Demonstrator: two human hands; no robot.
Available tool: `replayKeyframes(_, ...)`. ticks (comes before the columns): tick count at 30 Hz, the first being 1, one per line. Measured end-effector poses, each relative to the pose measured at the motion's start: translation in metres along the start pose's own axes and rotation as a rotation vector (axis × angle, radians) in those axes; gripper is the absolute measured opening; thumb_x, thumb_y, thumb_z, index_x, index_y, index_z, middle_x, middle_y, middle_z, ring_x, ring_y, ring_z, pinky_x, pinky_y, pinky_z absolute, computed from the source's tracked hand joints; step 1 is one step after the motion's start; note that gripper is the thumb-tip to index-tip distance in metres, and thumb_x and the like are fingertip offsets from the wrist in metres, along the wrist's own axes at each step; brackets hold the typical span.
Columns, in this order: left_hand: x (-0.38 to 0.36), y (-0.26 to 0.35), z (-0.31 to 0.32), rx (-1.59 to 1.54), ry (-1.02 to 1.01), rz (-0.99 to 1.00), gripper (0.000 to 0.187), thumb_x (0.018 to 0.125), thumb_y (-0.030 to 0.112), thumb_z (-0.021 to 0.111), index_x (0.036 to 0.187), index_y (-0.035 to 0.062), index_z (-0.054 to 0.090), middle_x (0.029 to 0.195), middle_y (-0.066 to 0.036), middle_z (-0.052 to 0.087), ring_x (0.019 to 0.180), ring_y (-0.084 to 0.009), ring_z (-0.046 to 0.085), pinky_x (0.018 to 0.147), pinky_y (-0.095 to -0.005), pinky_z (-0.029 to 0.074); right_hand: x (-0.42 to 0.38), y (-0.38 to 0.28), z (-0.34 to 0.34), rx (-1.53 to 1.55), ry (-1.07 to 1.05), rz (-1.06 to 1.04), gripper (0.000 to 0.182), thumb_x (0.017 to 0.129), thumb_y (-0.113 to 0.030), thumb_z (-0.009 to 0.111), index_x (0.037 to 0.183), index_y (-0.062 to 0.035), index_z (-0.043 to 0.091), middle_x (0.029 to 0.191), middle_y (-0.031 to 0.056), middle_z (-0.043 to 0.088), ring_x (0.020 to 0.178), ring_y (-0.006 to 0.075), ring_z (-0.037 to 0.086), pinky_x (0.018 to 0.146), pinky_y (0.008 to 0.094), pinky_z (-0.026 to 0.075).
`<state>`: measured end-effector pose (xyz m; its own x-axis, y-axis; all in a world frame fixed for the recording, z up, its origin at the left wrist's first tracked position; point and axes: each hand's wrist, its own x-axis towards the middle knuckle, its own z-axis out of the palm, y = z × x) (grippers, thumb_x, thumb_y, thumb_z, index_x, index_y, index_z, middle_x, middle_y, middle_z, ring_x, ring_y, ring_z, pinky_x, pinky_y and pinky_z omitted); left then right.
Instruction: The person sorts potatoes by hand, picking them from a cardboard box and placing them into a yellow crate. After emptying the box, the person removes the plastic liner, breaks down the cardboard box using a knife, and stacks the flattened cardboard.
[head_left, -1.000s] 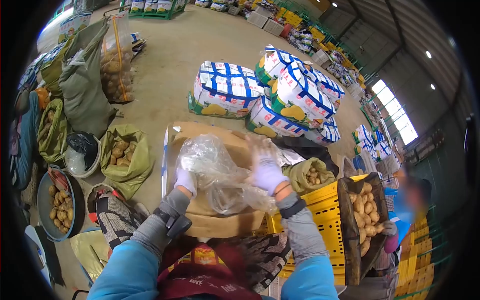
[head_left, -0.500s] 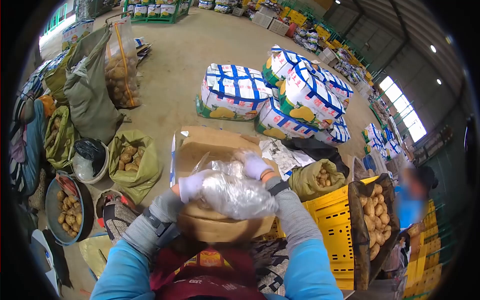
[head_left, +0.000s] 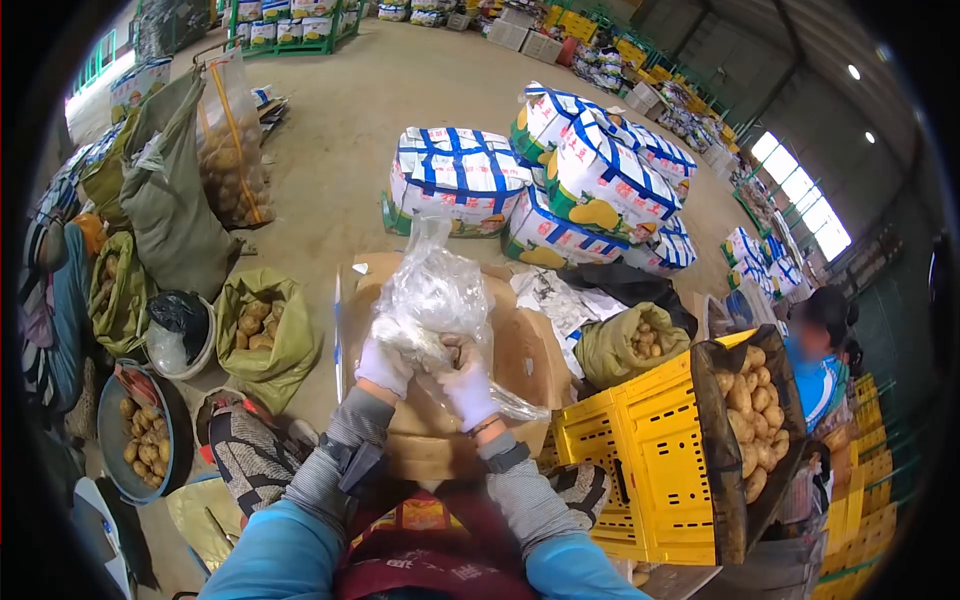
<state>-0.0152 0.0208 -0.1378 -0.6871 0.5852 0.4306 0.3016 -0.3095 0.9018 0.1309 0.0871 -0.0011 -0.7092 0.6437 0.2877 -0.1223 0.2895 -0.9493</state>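
Note:
A bunched clear plastic bag (head_left: 440, 285) rises above an opened brown cardboard box (head_left: 525, 365) in front of me. My left hand (head_left: 385, 362), in a white glove, is closed on the bag's lower left side. Close beside it, my right hand (head_left: 466, 382), gloved too, pinches the gathered plastic from the right. A loose strip of the film trails to the right below my right hand. The box's flaps spread out under both hands, and the bag covers part of its inside.
At right stands a yellow crate (head_left: 640, 450) beside potatoes (head_left: 755, 410) in a dark-lined container. An open green sack (head_left: 262, 310), a blue basin (head_left: 145, 435) and a white bucket (head_left: 205, 345) are at left. Packed potato bags (head_left: 455, 175) lie ahead. A person (head_left: 815, 350) is at far right.
Both hands have come closer together. The plastic, earlier stretched low and to the right between them, now stands bunched up and away from me, above the box.

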Motion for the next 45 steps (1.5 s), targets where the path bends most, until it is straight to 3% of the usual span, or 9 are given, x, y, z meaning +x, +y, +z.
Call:
replayKeyframes(6,0.006,0.029,-0.006,0.309,-0.108,-0.225,0.053,0.099,0.038,0.033,0.142,0.0089,0.044,0.145,-0.012,0.046,0.132,-0.0295,0.043,0.11,-0.0478,0.034,-0.023,-0.017,0.004,0.052,0.028,0.011,0.041,0.078,-0.003,0.076,0.111,-0.0013,0.052,0.112,0.008,0.058,0.108,0.0163,0.055,0.097,0.0278,0.042)
replayKeyframes(10,0.036,0.168,0.02,-1.08,0.537,-0.821,0.056,0.099,0.044,0.032,0.145,0.0118,0.041,0.15,-0.012,0.041,0.135,-0.0316,0.039,0.112,-0.0505,0.031,-0.033,-0.003,0.007,0.242,-0.086,0.108,0.028,0.084,-0.003,0.071,0.109,-0.0003,0.059,0.111,0.0075,0.063,0.107,0.0146,0.058,0.095,0.0274,0.045)
replayKeyframes(14,0.035,0.134,-0.009,-1.065,0.433,-0.538,0.06,0.101,0.051,0.031,0.148,0.0135,0.035,0.15,-0.011,0.038,0.134,-0.0331,0.039,0.111,-0.0496,0.032,-0.035,-0.028,-0.043,0.416,0.098,0.327,0.018,0.088,-0.005,0.065,0.106,-0.0002,0.062,0.095,0.0051,0.068,0.091,0.013,0.064,0.086,0.0262,0.05)
replayKeyframes(16,0.038,0.149,-0.019,-1.067,0.48,-0.582,0.057,0.102,0.047,0.03,0.148,0.0134,0.035,0.151,-0.011,0.037,0.135,-0.033,0.038,0.112,-0.0494,0.032,-0.026,0.033,-0.077,-0.035,0.192,0.104,0.041,0.082,-0.013,0.073,0.117,-0.0001,0.057,0.106,0.0119,0.066,0.101,0.0221,0.064,0.088,0.0331,0.051)
replayKeyframes(19,0.041,0.151,-0.032,-1.026,0.473,-0.597,0.056,0.103,0.046,0.031,0.148,0.0128,0.035,0.151,-0.011,0.038,0.135,-0.0327,0.039,0.112,-0.0489,0.033,-0.048,0.068,-0.124,-1.448,-0.212,0.205,0.055,0.08,-0.043,0.065,0.125,-0.0105,0.06,0.117,0.0202,0.064,0.105,0.0402,0.061,0.096,0.0456,0.046)
replayKeyframes(21,0.043,0.137,-0.043,-1.005,0.435,-0.535,0.058,0.102,0.047,0.031,0.148,0.0121,0.035,0.15,-0.011,0.039,0.134,-0.0329,0.04,0.112,-0.0491,0.034,-0.041,0.175,-0.17,-1.023,-0.371,0.751,0.039,0.085,-0.038,0.057,0.108,-0.009,0.07,0.109,0.0176,0.069,0.099,0.0356,0.066,0.092,0.0439,0.049)
replayKeyframes(24,0.046,0.154,-0.043,-0.992,0.381,-0.484,0.059,0.102,0.048,0.032,0.147,0.0101,0.036,0.149,-0.011,0.04,0.134,-0.0329,0.041,0.111,-0.0487,0.035,-0.005,0.105,-0.168,-0.136,0.186,0.804,0.03,0.096,-0.031,0.057,0.085,-0.0039,0.066,0.058,0.0031,0.056,0.053,0.0167,0.056,0.052,0.032,0.046)
replayKeyframes(30,0.052,0.174,-0.014,-1.07,0.348,-0.547,0.056,0.102,0.047,0.034,0.145,0.0107,0.041,0.146,-0.011,0.046,0.132,-0.0332,0.046,0.11,-0.0491,0.038,0.049,-0.061,-0.146,0.703,0.39,0.589,0.03,0.098,-0.034,0.057,0.088,-0.0058,0.062,0.051,-0.0054,0.034,0.046,0.0131,0.039,0.056,0.0291,0.039)
replayKeyframes(45,0.046,0.157,-0.01,-1.203,0.183,-0.483,0.062,0.099,0.052,0.038,0.144,0.0092,0.042,0.143,-0.012,0.049,0.128,-0.0322,0.049,0.107,-0.0481,0.041,0.102,-0.206,-0.19,0.631,0.197,0.037,0.032,0.099,-0.035,0.056,0.097,-0.0031,0.062,0.051,-0.0091,0.031,0.049,0.0063,0.036,0.068,0.0284,0.046)
